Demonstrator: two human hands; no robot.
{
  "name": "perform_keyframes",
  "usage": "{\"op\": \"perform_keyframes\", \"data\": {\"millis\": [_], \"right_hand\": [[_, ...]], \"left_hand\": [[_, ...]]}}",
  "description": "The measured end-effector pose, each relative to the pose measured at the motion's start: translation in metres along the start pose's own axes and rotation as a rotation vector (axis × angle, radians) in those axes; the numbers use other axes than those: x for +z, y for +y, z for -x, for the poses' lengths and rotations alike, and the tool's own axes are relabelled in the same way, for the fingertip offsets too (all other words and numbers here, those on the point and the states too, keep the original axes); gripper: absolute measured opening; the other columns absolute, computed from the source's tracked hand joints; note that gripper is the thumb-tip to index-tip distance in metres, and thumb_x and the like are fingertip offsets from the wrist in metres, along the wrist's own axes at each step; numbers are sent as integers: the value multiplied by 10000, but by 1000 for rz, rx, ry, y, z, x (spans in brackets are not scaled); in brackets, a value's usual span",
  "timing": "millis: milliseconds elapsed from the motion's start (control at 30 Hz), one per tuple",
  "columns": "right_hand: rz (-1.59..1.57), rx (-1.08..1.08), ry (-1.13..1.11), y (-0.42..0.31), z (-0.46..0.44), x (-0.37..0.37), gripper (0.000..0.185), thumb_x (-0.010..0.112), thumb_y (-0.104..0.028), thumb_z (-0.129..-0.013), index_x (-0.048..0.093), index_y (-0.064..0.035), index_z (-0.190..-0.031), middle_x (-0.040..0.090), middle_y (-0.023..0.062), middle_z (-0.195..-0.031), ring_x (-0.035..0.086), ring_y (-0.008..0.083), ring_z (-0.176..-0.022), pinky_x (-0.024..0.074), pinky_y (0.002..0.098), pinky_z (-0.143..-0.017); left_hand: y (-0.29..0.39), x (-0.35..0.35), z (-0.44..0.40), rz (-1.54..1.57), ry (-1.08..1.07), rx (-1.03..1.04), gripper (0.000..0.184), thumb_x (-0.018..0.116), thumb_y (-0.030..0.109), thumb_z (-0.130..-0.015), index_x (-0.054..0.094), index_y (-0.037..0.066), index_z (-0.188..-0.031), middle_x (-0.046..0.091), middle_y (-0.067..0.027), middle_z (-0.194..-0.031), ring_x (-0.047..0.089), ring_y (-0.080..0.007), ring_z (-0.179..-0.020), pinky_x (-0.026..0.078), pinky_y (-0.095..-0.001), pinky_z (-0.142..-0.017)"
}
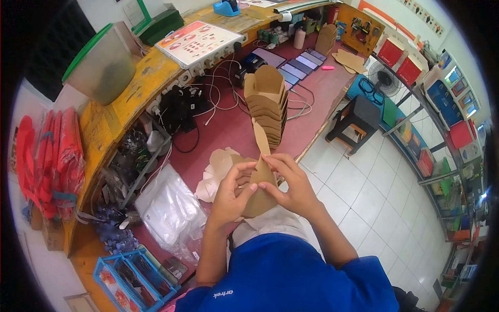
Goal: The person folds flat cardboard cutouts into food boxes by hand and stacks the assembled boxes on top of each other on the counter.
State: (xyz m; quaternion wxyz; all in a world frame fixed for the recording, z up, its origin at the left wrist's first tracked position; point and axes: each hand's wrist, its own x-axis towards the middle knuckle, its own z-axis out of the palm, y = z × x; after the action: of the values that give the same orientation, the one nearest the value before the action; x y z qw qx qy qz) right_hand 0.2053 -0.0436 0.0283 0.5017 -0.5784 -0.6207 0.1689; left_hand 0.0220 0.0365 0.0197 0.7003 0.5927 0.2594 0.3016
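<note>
In front of my lap I hold a brown paperboard food box (264,179), partly folded, with one narrow flap pointing up and away from me. My left hand (233,191) grips its left side, thumb pressed on the near panel. My right hand (292,183) pinches a folded edge higher up, with its thumb also on the board. Just beyond stands a tall nested stack of folded brown paperboard boxes (267,106). Pale flat paperboard blanks (215,174) lie on the red tabletop to the left of my hands, partly hidden by my left hand.
Clear plastic bags (169,210) and a blue basket (136,281) sit at left. Cables and several phones (301,66) lie farther back. A yellow shelf (112,117) curves along the left, carrying a green-lidded bin (101,65). A black stool (356,120) stands at right.
</note>
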Motion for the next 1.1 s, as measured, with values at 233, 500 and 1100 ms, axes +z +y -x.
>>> {"op": "perform_keyframes", "data": {"millis": [233, 500, 1100], "right_hand": [[77, -46, -35, 10, 6, 1, 323, 799, -135, -900, 745, -38, -1203, 682, 135, -1114, 656, 322, -1021, 538, 395, -869], [-90, 7, 11, 15, 14, -1, 162, 748, -123, -933, 767, -52, -1077, 675, 137, -988, 653, 346, -989, 522, 424, -876], [-2, -49, 122, 4, -6, 11, 117, 728, -10, -870, 730, -3, -987, 724, 190, -1027, 690, 390, -946, 543, 454, -843]], "left_hand": [[5, 1, 5, -248, -4, 84, 489, 665, -66, -942, 520, 30, -1399, 671, -88, -1180, 674, -159, -1077, 532, -277, -943], [16, 14, 1, -477, 127, 196, 260, 684, -26, -919, 686, -21, -1179, 715, -125, -1046, 702, -188, -973, 588, -326, -768], [8, 17, -18, -880, 412, 501, 58, 745, 15, -841, 708, 30, -883, 686, -107, -838, 637, -336, -843, 486, -419, -796]]}}
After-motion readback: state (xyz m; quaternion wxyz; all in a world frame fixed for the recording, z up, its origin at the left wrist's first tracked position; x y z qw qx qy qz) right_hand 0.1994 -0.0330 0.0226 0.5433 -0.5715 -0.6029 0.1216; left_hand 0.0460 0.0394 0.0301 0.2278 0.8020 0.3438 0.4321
